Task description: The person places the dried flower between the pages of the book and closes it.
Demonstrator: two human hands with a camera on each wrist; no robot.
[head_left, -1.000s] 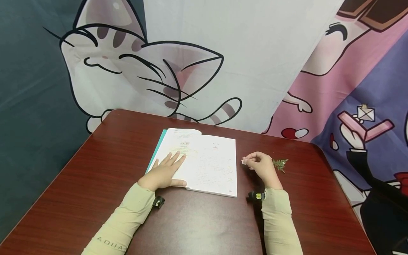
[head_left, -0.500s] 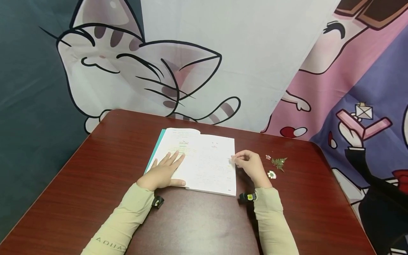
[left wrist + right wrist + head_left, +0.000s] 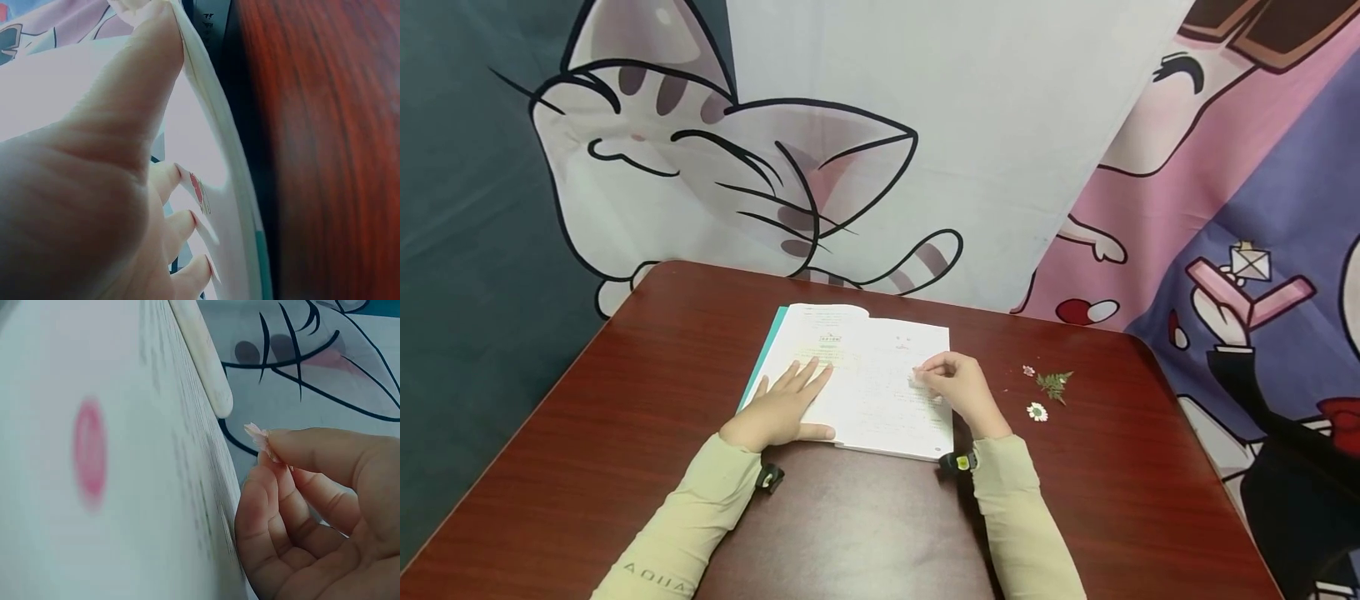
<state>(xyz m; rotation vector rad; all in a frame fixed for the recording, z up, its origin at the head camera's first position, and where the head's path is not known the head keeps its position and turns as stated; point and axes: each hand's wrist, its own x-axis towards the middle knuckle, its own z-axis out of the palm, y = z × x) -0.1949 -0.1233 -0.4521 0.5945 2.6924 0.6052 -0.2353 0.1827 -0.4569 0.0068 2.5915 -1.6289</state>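
An open book (image 3: 880, 425) lies on the table with printed pages up. My left hand (image 3: 778, 412) rests flat on its left page, fingers spread; in the left wrist view the thumb (image 3: 140, 81) stretches along the page's edge. Over the right page, my right hand (image 3: 962, 387) pinches a small pale pink flower (image 3: 261, 439) between thumb and forefinger. The right wrist view shows the flower partly covered by the fingertips. Right of the book lie a white daisy (image 3: 1037, 412), a small pink flower (image 3: 1028, 371) and a green fern sprig (image 3: 1055, 385).
The reddish-brown wooden table (image 3: 587, 433) bears the book and the loose plants. Behind it hangs a cloth backdrop (image 3: 1000, 125) with cartoon figures.
My right hand has moved left from beside the book to over its right page, carrying the pink flower. The daisy and small pink flower have come into sight. My left hand stays put.
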